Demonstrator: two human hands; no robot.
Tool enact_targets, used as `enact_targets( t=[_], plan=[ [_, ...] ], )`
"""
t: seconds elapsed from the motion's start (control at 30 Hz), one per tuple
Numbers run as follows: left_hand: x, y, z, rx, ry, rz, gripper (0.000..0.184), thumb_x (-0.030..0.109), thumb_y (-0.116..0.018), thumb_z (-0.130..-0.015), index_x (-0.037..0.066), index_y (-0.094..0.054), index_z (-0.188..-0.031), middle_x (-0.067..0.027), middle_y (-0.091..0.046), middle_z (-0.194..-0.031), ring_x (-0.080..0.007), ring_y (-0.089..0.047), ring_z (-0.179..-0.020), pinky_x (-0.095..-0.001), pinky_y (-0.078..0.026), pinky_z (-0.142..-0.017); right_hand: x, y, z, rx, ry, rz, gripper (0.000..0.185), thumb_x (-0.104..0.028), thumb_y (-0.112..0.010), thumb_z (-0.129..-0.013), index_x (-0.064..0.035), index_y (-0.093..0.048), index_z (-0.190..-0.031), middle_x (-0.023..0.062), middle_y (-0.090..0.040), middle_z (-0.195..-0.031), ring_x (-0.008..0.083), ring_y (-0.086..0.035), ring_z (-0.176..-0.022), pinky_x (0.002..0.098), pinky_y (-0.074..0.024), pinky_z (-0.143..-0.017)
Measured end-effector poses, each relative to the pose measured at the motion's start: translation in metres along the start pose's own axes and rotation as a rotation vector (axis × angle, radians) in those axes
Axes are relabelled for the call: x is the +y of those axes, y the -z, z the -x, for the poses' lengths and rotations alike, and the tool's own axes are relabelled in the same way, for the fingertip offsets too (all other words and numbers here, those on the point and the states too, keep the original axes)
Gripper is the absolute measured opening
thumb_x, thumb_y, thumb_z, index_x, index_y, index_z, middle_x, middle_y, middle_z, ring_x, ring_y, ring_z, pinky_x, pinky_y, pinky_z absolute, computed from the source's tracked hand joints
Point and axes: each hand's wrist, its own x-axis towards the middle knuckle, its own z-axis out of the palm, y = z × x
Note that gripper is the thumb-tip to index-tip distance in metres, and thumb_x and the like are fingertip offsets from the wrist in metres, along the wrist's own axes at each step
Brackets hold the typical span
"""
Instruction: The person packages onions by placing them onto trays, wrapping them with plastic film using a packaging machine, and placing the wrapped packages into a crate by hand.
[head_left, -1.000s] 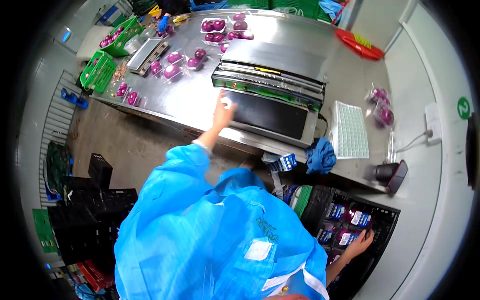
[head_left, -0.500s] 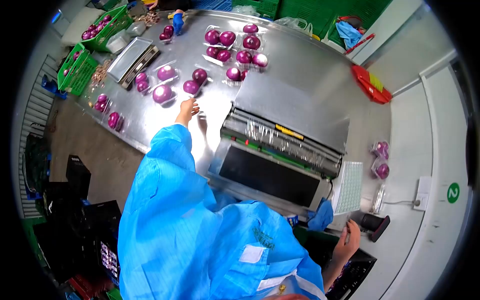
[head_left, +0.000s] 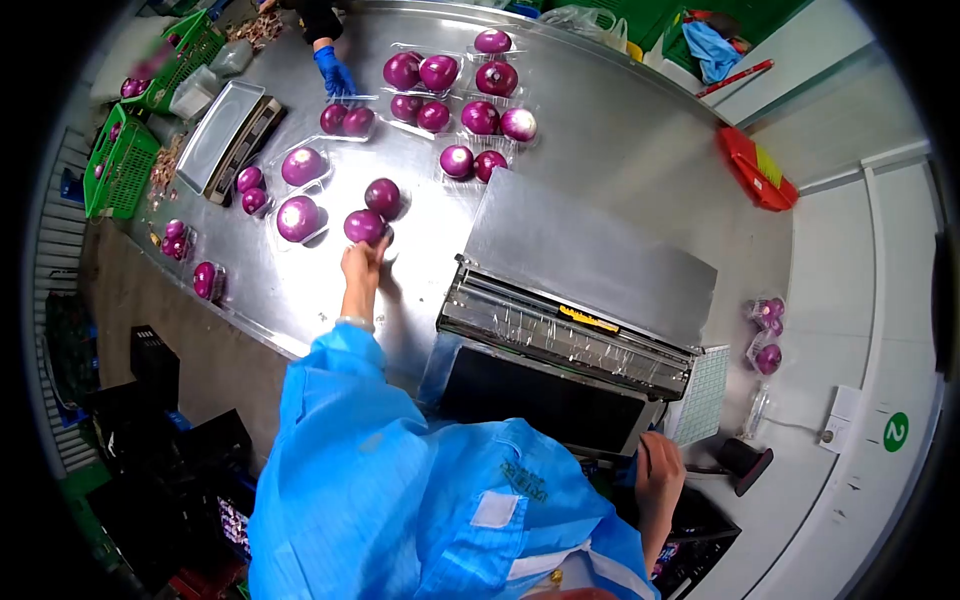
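My left hand [head_left: 362, 268] reaches over the metal table [head_left: 420, 250] with its fingers and thumb closed around the near end of a pack of two red onions [head_left: 365, 227]. The pack's clear tray is hard to make out. My right hand [head_left: 660, 472] is low on the right, fingers curled, beside the wrapping machine [head_left: 570, 330]; what it holds, if anything, is hidden. Left of the onion pack, large red onions [head_left: 298, 218] sit in clear trays. Another person's blue-gloved hand [head_left: 335, 75] is at a tray of two red onions [head_left: 346, 121].
More trays of red onions [head_left: 480, 117] stand behind the machine's metal plate [head_left: 590, 250]. A scale [head_left: 222, 140] and green crates [head_left: 122, 168] are at the left. A red scoop-like object [head_left: 755, 170] and wrapped onions [head_left: 767, 355] lie along the right.
My left hand has closed on the near end of the onion pack. My right hand has moved left and curled up. The other person's gloved hand and its tray have come nearer. The view has shifted.
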Motion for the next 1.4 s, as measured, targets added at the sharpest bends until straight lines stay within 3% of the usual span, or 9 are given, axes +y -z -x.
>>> enact_targets(
  t=[0.3,0.6,0.73,0.83,0.97,1.07,1.17,1.27,1.4],
  plan=[
    [0.062,0.000,0.182,-0.401,-0.030,-0.266,0.065,-0.012,-0.042,-0.066,0.004,-0.047,-0.128,-0.0137,-0.052,-0.133,-0.0331,-0.049,-0.130,-0.0400,-0.055,-0.088,0.012,-0.020,-0.048,-0.041,0.222,-0.238,0.017,-0.005,-0.065,-0.083,-0.0019,-0.065,-0.100,0.0130,-0.067,-0.097,0.0324,-0.063,-0.087,0.0387,-0.0519,-0.076],
    [-0.007,-0.186,0.308,-0.608,0.300,-0.587,0.046,-0.008,-0.049,-0.075,0.000,-0.048,-0.120,-0.0124,-0.056,-0.107,-0.0228,-0.060,-0.101,-0.0520,-0.058,-0.089,0.001,-0.049,-0.165,-0.152,-0.228,-1.232,0.060,-0.010,-0.057,-0.087,-0.0004,-0.038,-0.144,0.0093,-0.063,-0.095,0.0145,-0.060,-0.077,0.0262,-0.0494,-0.076],
    [-0.078,-0.211,0.289,-0.922,0.211,-0.779,0.029,-0.003,-0.055,-0.077,0.000,-0.050,-0.105,-0.0066,-0.054,-0.086,-0.0198,-0.058,-0.075,-0.0406,-0.059,-0.082,0.046,-0.065,-0.186,0.116,-0.443,-1.090,0.055,0.002,-0.054,-0.080,0.0047,-0.047,-0.134,0.0055,-0.057,-0.069,0.0100,-0.050,-0.059,0.0229,-0.0414,-0.056],
    [-0.097,-0.210,0.270,-1.027,-0.497,-1.575,0.026,0.004,-0.061,-0.076,-0.001,-0.054,-0.100,-0.0072,-0.054,-0.081,-0.0205,-0.055,-0.072,-0.0348,-0.051,-0.073,0.077,-0.085,-0.182,0.117,-0.438,-1.046,0.055,0.005,-0.054,-0.078,0.0055,-0.048,-0.132,0.0060,-0.057,-0.068,0.0102,-0.051,-0.057,0.0228,-0.0403,-0.053],
    [-0.094,-0.186,0.249,-1.109,-0.351,-1.402,0.035,0.011,-0.067,-0.077,-0.001,-0.058,-0.108,-0.0109,-0.058,-0.087,-0.0206,-0.055,-0.074,-0.0339,-0.046,-0.070,0.091,-0.085,-0.161,-0.076,-0.452,-1.147,0.051,0.002,-0.063,-0.080,0.0038,-0.051,-0.129,0.0136,-0.064,-0.103,0.0130,-0.061,-0.068,0.0271,-0.0476,-0.060],
    [-0.039,-0.177,0.286,-0.879,-0.202,-1.274,0.035,0.014,-0.069,-0.081,-0.001,-0.060,-0.111,-0.0112,-0.061,-0.092,-0.0189,-0.056,-0.078,-0.0334,-0.046,-0.071,0.104,-0.064,-0.130,0.155,-0.226,-0.942,0.047,-0.007,-0.070,-0.081,0.0020,-0.055,-0.125,0.0123,-0.063,-0.113,0.0174,-0.063,-0.081,0.0310,-0.0500,-0.070],
    [-0.003,-0.134,0.265,-0.721,-0.660,-1.442,0.023,0.018,-0.070,-0.084,-0.001,-0.068,-0.097,-0.0119,-0.065,-0.088,-0.0249,-0.057,-0.080,-0.0370,-0.047,-0.074,0.126,-0.037,-0.092,0.368,-0.277,-0.312,0.035,-0.024,-0.075,-0.081,0.0000,-0.067,-0.105,0.0115,-0.063,-0.102,0.0281,-0.058,-0.097,0.0415,-0.0463,-0.085],
    [-0.020,-0.090,0.248,-0.640,-0.710,-1.687,0.018,0.022,-0.074,-0.080,0.003,-0.073,-0.079,-0.0111,-0.064,-0.080,-0.0307,-0.054,-0.080,-0.0415,-0.043,-0.073,0.126,-0.051,-0.071,0.133,-0.349,0.186,0.039,-0.038,-0.072,-0.081,-0.0020,-0.070,-0.095,0.0108,-0.063,-0.097,0.0287,-0.056,-0.096,0.0434,-0.0426,-0.087],
    [-0.067,-0.100,0.289,-0.659,-0.946,-1.729,0.023,0.027,-0.077,-0.076,0.005,-0.071,-0.074,-0.0108,-0.062,-0.088,-0.0312,-0.054,-0.090,-0.0437,-0.039,-0.081,0.116,-0.107,-0.085,0.203,-0.233,0.017,0.033,-0.035,-0.071,-0.082,-0.0022,-0.069,-0.081,0.0104,-0.062,-0.086,0.0298,-0.057,-0.092,0.0425,-0.0403,-0.086]
  ],
)
